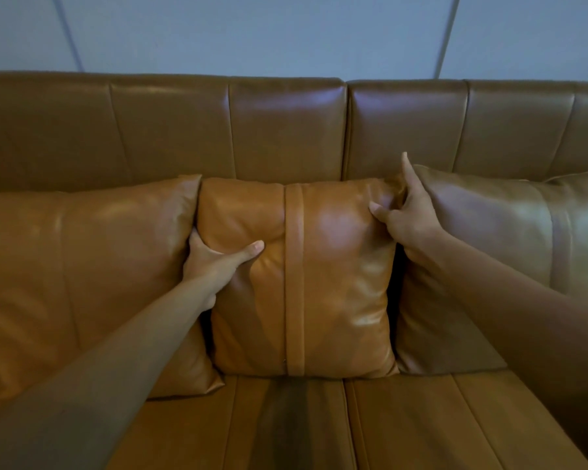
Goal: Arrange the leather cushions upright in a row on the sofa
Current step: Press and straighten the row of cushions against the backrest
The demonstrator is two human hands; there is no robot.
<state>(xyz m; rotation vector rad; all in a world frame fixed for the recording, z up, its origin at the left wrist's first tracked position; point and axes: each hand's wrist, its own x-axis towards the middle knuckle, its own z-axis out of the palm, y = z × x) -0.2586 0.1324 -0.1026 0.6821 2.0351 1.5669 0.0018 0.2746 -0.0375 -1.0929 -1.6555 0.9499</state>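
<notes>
Three tan leather cushions stand upright in a row against the back of the brown leather sofa (286, 130). The middle cushion (336, 283) has a vertical strap down its front. My left hand (214, 259) grips its left edge, thumb pressed into the front, fingers hidden behind it. My right hand (401, 212) pinches its upper right corner, the index finger pointing up. The left cushion (82, 283) and the right cushion (489, 239) press against the middle one on either side.
The sofa seat (319, 422) stretches toward me below the cushions, with stitched seams and a dark shadow in the middle. A pale grey-blue wall (252, 32) rises behind the sofa back.
</notes>
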